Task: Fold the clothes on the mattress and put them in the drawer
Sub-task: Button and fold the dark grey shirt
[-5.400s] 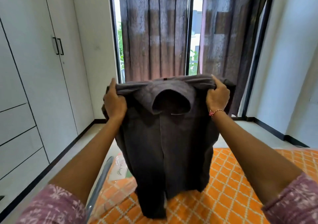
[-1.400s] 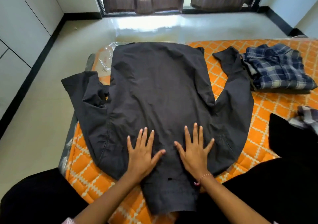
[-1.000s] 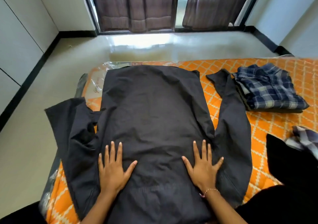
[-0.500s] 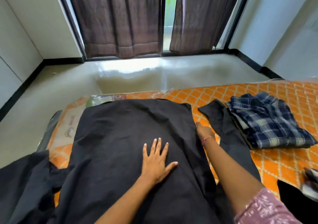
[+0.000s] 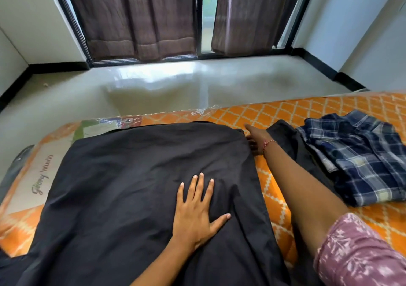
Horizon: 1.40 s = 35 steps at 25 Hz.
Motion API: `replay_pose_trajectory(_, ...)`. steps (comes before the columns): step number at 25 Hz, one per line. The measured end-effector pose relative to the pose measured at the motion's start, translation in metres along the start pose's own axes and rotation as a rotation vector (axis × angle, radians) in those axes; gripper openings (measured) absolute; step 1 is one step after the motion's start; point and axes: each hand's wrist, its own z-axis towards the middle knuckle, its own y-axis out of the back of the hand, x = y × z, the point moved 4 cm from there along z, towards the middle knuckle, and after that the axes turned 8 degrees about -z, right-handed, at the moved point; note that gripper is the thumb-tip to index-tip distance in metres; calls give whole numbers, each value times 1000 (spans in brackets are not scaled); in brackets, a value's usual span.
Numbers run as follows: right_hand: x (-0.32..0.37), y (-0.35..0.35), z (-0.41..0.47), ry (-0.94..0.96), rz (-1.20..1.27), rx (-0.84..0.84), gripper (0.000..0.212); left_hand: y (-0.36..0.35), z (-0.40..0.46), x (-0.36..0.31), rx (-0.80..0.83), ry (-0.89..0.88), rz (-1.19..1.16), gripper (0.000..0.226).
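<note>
Lengthwise, dark shirt hem toward window.

The dark shirt, held up by the shoulders five seconds ago, now lies spread flat on the mattress. The left hand has moved from the shirt's near left part to its centre, palm down. The right hand has left the shirt body and reached forward to the far right corner.

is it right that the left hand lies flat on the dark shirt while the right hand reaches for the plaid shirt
Not quite. The head view shows the left hand flat on the dark shirt, but the right hand reaches that shirt's far corner, not the plaid shirt.
</note>
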Motion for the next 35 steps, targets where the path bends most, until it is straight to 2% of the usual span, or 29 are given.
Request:
replay_pose_trajectory(3,18,-9,9,89,48,58,27,-2,-2,0,34,25,4,84)
replay_pose_trajectory(5,26,-2,14,211,122,-23,23,-4,0,2,18,17,13,85)
replay_pose_trajectory(6,26,5,15,251,56,-101,20,-4,2,3,5,12,11,86)
replay_pose_trajectory(8,17,19,5,283,-169,-268,10,-6,2,3,1,24,-5,87)
replay_pose_trajectory(9,6,24,-9,293,-252,-310,16,-6,1,2,4,32,-10,88)
replay_pose_trajectory(12,-62,29,-90,251,-642,-243,60,0,6,2,118,58,30,93)
replay_pose_trajectory(14,-125,36,-151,205,-955,-164,73,7,6,-2,222,85,5,89)
replay_pose_trajectory(15,-148,41,-183,229,-1091,-155,71,11,-2,-6,249,124,-29,86)
replay_pose_trajectory(17,-167,53,-223,434,-1281,-213,57,17,-44,-22,165,206,-72,87)
replay_pose_trajectory(18,-167,63,-229,553,-1352,-297,52,19,-73,-33,109,222,-102,90)
replay_pose_trajectory(19,-166,76,-229,590,-1396,-392,48,19,-105,-43,114,211,-147,90)
replay_pose_trajectory(21,-170,100,-220,403,-1441,-431,40,17,-146,-53,156,165,-144,90)
replay_pose_trajectory(23,-182,115,-209,183,-1429,-450,32,19,-160,-50,177,158,-88,90)
replay_pose_trajectory(25,-178,106,-210,177,-1374,-546,21,22,-168,-47,192,106,-38,89)
replay_pose_trajectory(27,-168,69,-217,471,-1259,-546,21,21,-178,-48,238,55,-23,89)
replay_pose_trajectory(28,-170,46,-219,638,-1232,-483,31,19,-183,-48,264,51,-43,89)
replay_pose_trajectory(29,-175,31,-219,675,-1200,-375,39,17,-187,-48,295,55,-62,89)
replay_pose_trajectory(30,-180,27,-213,603,-1189,-327,41,17,-190,-49,302,49,-66,89)
replay_pose_trajectory(31,-181,35,-207,505,-1108,-381,39,19,-191,-49,281,37,-63,89)
replay_pose_trajectory(33,-172,58,-193,323,-773,-539,38,22,-178,-54,266,42,-59,86)
replay_pose_trajectory(34,-165,61,-184,263,-653,-531,38,23,-168,-59,239,63,-68,83)
replay_pose_trajectory(35,-155,57,-175,246,-662,-467,36,23,-155,-65,196,76,-69,81)
